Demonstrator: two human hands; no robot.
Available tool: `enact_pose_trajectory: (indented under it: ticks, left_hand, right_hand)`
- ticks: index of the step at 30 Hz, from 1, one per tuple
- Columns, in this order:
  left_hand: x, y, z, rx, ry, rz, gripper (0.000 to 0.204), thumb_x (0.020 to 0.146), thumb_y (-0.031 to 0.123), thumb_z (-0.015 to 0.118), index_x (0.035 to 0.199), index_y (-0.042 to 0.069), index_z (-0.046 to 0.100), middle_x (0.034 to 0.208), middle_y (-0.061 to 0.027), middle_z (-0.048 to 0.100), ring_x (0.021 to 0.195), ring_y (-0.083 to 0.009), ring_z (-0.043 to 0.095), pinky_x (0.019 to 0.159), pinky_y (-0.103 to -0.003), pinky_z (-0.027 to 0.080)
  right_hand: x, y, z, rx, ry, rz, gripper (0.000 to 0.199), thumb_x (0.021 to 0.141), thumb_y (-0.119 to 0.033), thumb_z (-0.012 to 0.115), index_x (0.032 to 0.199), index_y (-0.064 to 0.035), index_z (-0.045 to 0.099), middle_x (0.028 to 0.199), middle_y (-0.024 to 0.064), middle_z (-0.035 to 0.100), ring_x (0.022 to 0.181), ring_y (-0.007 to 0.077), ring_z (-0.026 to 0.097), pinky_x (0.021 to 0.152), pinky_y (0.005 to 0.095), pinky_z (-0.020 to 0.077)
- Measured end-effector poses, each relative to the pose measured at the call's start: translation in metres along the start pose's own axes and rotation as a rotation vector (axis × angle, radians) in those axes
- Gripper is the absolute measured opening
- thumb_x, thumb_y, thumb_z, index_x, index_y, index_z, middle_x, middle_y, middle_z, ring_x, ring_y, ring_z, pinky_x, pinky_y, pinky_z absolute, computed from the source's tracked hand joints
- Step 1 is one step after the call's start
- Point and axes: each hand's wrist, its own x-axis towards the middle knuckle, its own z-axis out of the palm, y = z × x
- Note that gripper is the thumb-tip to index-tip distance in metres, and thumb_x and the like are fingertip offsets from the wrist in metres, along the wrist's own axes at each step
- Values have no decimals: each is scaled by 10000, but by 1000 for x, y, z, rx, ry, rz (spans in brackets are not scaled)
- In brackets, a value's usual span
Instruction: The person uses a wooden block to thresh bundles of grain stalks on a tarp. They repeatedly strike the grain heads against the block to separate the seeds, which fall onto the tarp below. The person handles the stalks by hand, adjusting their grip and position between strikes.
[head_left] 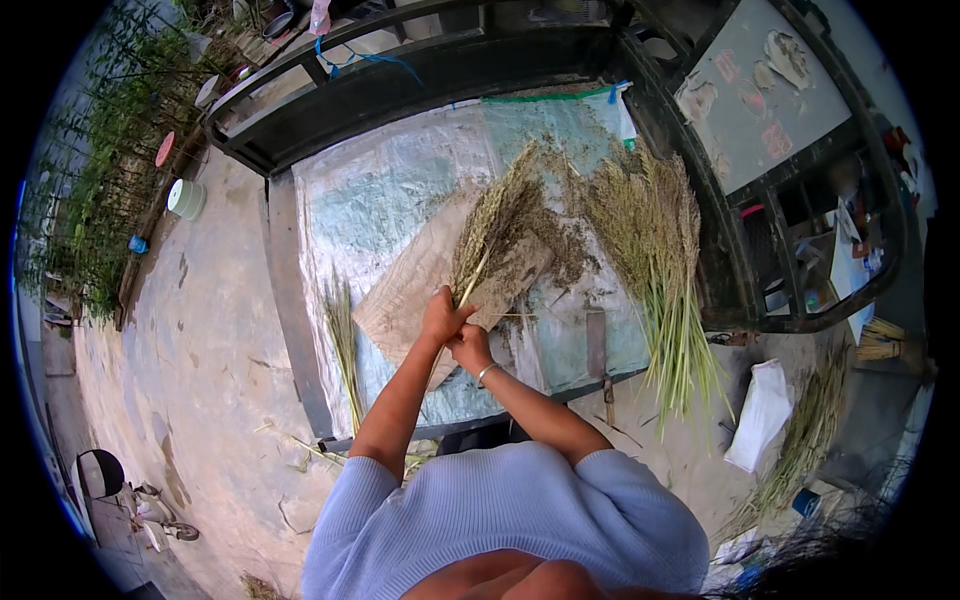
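Note:
My left hand (443, 312) is closed round the stems of a bunch of grain stalks (490, 225), whose bushy seed heads point away from me. Just below it, my right hand (470, 347) grips the lower stems, its fingers closed. The seed heads lie over a worn brown board (405, 295) strewn with loose dark seeds. Beneath the board spreads a whitish-green plastic sheet (345, 215). To the right rests a larger pile of grain stalks (655, 260), its green stems hanging over the near edge. A thin bundle of stalks (342, 350) lies at the left side.
Dark metal rails (420, 85) of a cart bed enclose the far and right sides. A flat blade-like tool (597, 340) lies near the front edge. On the floor are a white sack (762, 415), more stalks (800, 450), a white bucket (187, 199) and a scooter (155, 515).

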Motion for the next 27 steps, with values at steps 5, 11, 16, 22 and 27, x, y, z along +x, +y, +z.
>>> enact_pose_trajectory:
  ticks: [5,11,16,22,27]
  left_hand:
    - [5,-2,9,92,-23,-10,559,667,443,734,785,-32,464,720,-250,557,690,-429,545,591,-459,434]
    - [-1,-37,10,197,-89,-143,493,720,445,681,725,-23,527,692,-237,584,694,-415,571,602,-451,450]
    - [-8,-49,18,168,-85,-117,454,713,407,681,733,-19,527,710,-238,591,699,-403,584,607,-452,457]
    - [-36,-30,30,368,-62,-144,341,738,254,667,816,-11,466,721,-242,577,698,-408,591,578,-458,469]
    - [-54,-50,30,372,-175,-120,384,692,193,694,911,2,444,826,-240,586,762,-414,595,649,-456,482]
  right_hand:
    - [-18,19,10,98,-299,108,172,812,-86,567,675,13,594,566,78,586,466,153,573,453,297,447]
    - [6,25,-11,233,-430,314,112,820,-144,598,846,-35,587,793,31,608,665,137,596,533,295,465]
    - [31,66,-12,935,-609,655,374,730,-174,708,1052,-95,535,1042,41,547,917,164,539,667,339,462]
    - [87,91,25,1080,107,771,378,681,-204,744,952,-5,572,1016,83,554,951,208,530,735,423,439]
    - [76,82,45,890,456,912,504,650,-154,742,1034,64,500,1022,159,546,922,246,531,783,425,440]
